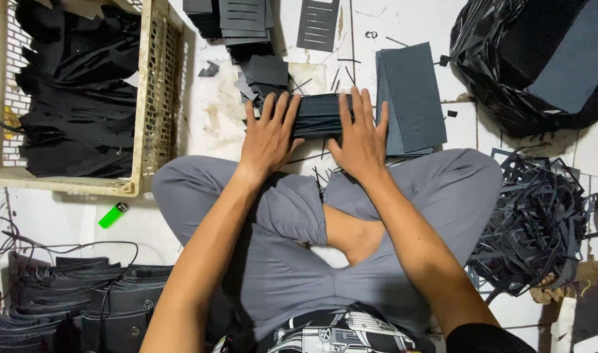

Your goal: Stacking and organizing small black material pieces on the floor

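grey trousers (279, 261) on crossed legs fill the near view. beyond the knees, the left hand (267, 138) and right hand (361, 137) press in from either side on a stack of black cut pieces (320, 116) lying on the white floor (214, 117), fingers (277, 110) spread over its ends, gripping it. grey sheets (413, 98) lie just right; a cream crate (156, 85) sits left, a green lighter (113, 215) below it.

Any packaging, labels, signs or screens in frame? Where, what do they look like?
No labels, signs or screens.
Black crinkled plastic bag: top right, open, holding dark grey sheets.
Cream slatted plastic crate: top left, rectangular, full of black cut pieces.
Both hands rest on a black stack of cut pieces, centre.
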